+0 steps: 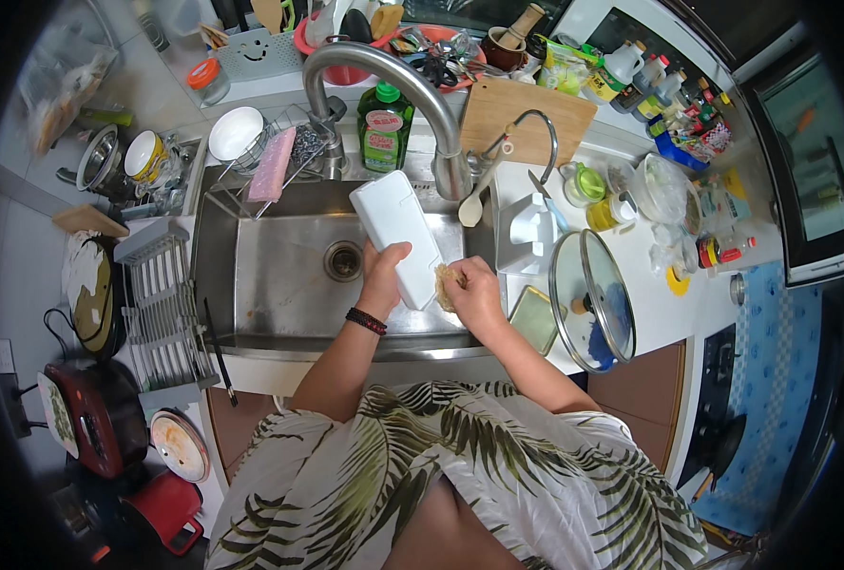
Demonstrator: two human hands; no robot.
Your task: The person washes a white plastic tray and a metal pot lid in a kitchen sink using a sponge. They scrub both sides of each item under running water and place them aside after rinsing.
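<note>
Above the stainless steel sink point(286, 285), my left hand point(385, 274) grips a long white plastic box point(398, 231), thumb on its face and the other fingers largely hidden behind. The box is tilted, its upper end close to the faucet point(383, 57). My right hand point(475, 292) pinches a tan scrubbing pad point(446, 288) against the box's lower right edge. Part of the pad is covered by the fingers. Left of the box, the sink drain point(343, 261) is visible. Behind the sink stands a green bottle of dish soap point(386, 132).
A wire rack point(251, 203) with a pink sponge point(272, 165) hangs at the sink's back left. On the right counter are a white plastic holder point(529, 231), a knife point(547, 199) and glass lids point(593, 303). A wooden spoon point(473, 206) leans over the sink's right rim.
</note>
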